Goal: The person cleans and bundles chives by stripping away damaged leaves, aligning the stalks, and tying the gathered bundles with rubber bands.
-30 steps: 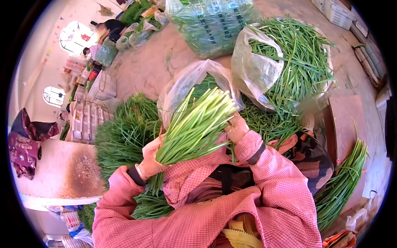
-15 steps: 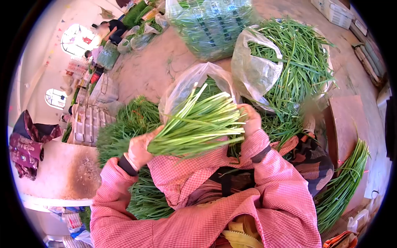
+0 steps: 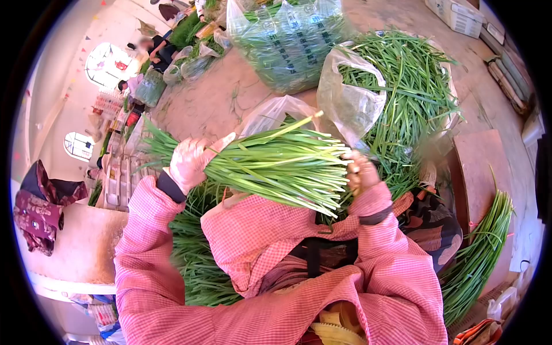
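A thick bunch of garlic chives lies across the middle of the head view, leaves to the left and pale cut ends to the right. My left hand is wrapped round its leafy part, thumb along the top. One stalk sticks out above the others. Beside the pale ends is my right hand, its fingers curled in; what they pinch, if anything, is hidden. Below the bunch, more loose chives are heaped to the left of my lap.
An open plastic bag stands by a big heap of chives. Behind is a packed clear bag. A tied chive bundle rests on a board at right. People sit at far left, near crates.
The bunch has swung more level and its leafy tops now show left of my left hand. My left hand has risen; my right hand has moved slightly right, its fingers curled more.
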A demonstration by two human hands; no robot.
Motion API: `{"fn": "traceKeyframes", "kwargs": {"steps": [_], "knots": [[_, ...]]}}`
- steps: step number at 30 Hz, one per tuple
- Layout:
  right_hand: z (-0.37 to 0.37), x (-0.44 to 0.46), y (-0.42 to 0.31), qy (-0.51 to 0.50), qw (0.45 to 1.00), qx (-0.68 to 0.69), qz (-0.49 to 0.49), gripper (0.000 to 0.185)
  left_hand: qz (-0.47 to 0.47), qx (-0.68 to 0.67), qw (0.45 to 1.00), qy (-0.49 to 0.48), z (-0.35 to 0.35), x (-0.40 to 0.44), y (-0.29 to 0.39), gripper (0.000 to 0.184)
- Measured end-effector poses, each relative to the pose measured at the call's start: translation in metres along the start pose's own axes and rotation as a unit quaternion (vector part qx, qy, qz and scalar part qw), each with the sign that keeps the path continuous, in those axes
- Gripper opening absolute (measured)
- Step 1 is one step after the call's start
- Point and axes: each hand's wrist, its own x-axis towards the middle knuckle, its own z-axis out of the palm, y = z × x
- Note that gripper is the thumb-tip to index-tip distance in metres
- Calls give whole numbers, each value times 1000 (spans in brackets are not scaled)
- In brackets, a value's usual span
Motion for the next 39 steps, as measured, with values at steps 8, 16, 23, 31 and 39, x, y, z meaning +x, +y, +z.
{"fn": "traceKeyframes", "kwargs": {"steps": [8,16,23,31,39], "knots": [[76,-50,-9,17,667,-678,-309,33,2,-6,1000,0,0,10,2,74],[81,-24,13,-135,942,-199,-234,19,-57,-83,990,-103,-8,12,-5,75],[37,-25,-23,28,990,-126,-55,24,-44,-152,973,-165,-1,26,4,73],[30,-48,-62,45,992,-48,-107,41,-54,-146,972,-176,0,16,-4,63],[111,-2,19,-7,736,-576,-356,25,-75,-136,964,-217,9,16,0,58]]}}
